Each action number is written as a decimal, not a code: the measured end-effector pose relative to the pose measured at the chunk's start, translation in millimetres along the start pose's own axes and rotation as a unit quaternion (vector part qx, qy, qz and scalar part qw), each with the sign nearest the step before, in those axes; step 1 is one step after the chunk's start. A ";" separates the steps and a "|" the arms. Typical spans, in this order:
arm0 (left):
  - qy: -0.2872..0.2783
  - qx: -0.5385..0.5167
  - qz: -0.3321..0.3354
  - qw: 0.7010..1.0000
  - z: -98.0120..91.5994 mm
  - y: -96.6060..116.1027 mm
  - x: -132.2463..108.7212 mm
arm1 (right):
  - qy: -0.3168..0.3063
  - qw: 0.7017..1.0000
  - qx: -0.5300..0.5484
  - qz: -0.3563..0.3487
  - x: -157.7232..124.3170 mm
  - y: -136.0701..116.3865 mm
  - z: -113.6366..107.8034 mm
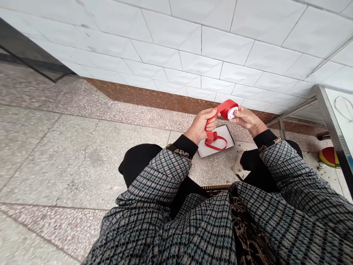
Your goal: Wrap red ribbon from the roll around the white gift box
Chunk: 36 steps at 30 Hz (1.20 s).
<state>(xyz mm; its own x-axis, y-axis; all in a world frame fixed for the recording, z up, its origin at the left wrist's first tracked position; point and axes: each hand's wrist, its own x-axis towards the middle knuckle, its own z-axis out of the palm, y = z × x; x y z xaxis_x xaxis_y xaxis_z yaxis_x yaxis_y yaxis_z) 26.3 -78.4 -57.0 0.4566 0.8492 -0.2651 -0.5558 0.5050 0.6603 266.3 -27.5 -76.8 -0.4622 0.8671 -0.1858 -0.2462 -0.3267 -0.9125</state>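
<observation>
Right hand point(246, 118) grip closed on red ribbon spool point(228, 109). Left hand point(202, 125) pinches the ribbon's loose end point(213, 138), which hangs above, possibly touching, the white box point(216, 146) on the floor point(82, 147).

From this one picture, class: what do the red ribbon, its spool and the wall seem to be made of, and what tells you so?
Ribbon: probably satin-like fabric; it loops limply and has a soft sheen. Spool, held in the right hand: white end disc, likely plastic or card; too small to tell. Wall: glazed white ceramic tile, by its gloss and grout lines. The left hand pinches the ribbon.
</observation>
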 end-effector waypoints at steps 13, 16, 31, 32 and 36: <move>0.043 -0.015 -0.004 0.999 7.6 -17.3 -2.4 | 0.029 0.999 0.024 0.006 -3.2 5.9 4.8; 0.066 -0.004 0.021 0.998 8.3 -20.1 -1.9 | 0.034 0.999 0.031 0.000 -2.9 5.9 6.6; -0.010 0.062 0.018 0.998 -10.8 -1.4 1.7 | -0.025 0.998 -0.023 0.045 -6.9 6.1 17.0; -0.019 0.072 0.002 0.997 -14.0 2.4 1.1 | -0.041 0.996 -0.061 0.040 -7.4 -0.2 16.1; -0.053 0.124 -0.069 0.989 -23.0 10.7 -0.1 | -0.103 0.975 -0.195 0.011 -8.5 -20.5 12.0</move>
<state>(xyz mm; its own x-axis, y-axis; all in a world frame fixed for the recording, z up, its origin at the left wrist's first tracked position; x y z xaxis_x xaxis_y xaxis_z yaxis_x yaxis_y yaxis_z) 4.3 -69.5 -66.1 0.5929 0.7480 -0.2983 -0.3023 0.5501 0.7784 265.1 -32.7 -52.1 -0.6349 0.7546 -0.1657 0.0892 -0.1414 -0.9859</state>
